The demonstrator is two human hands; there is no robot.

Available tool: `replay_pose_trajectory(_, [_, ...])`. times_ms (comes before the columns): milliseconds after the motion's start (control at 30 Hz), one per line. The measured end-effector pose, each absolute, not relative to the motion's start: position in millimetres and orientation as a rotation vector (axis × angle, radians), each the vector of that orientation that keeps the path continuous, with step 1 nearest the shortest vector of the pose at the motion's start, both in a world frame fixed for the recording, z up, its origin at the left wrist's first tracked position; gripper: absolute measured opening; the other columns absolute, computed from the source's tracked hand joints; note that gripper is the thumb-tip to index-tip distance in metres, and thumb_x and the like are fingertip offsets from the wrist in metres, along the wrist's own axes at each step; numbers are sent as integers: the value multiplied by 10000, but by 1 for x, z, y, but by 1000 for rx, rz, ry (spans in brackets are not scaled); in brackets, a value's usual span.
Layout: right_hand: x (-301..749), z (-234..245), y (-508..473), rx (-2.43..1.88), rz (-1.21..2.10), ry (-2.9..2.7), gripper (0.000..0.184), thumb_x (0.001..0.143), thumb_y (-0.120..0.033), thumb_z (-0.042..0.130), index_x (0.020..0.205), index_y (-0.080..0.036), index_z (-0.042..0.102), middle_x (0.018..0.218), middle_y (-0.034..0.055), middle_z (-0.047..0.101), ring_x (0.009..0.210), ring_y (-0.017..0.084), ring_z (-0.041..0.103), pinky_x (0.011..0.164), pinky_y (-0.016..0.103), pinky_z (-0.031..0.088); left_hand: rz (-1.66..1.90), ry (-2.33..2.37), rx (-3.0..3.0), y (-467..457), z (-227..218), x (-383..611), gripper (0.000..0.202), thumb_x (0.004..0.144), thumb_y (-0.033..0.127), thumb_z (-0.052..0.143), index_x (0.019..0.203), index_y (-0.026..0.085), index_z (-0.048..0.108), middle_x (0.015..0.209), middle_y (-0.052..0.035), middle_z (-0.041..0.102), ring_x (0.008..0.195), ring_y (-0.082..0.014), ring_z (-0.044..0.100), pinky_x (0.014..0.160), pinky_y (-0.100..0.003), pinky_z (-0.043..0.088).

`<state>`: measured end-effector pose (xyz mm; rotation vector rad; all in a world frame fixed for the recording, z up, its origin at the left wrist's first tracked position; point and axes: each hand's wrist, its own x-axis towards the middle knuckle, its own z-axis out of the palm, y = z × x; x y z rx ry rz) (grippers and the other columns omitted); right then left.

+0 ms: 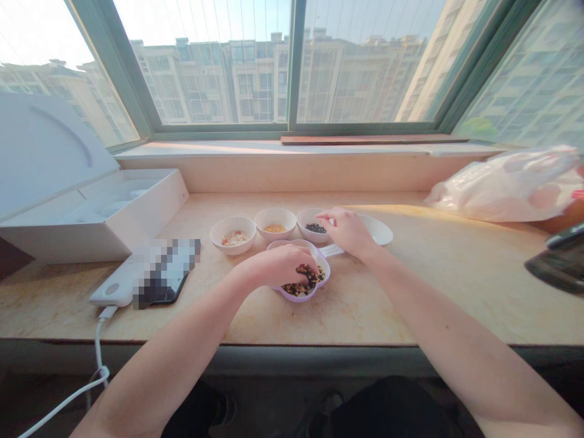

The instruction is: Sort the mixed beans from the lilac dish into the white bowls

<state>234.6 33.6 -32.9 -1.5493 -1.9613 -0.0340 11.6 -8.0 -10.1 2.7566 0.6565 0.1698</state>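
My left hand (292,266) reaches into a purple-rimmed bowl (300,298) of mixed dark and pale beans or grains. Its fingers are curled down among them, and what they pinch is hidden. Over a small white bowl of black beans (316,228), my right hand (344,226) has its fingertips drawn together; anything between them is too small to make out. To the left of that bowl stand a white bowl (275,237) with yellow grains and another white bowl (233,248) with pale and reddish pieces. A further white bowl (382,231) is partly behind my right hand.
A white strip with print (331,250) lies beside the purple-rimmed bowl. On the left are an open white box (150,210), a white device (112,291) with a cable (98,347), and a phone (176,292). A plastic bag (502,188) and a dark object (559,261) are at right.
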Motion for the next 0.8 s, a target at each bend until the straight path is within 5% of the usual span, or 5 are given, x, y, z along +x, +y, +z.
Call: replay_pose_trajectory(800, [233, -33, 33, -1551, -32, -1966, 260, 948, -293, 646, 1133, -181, 791, 1085, 97, 771, 854, 241, 697, 836, 379, 522, 295, 793, 2669, -1, -15, 9, 265, 929, 111, 613, 989, 236, 838, 965, -4, 818, 847, -169, 736, 824, -257, 521])
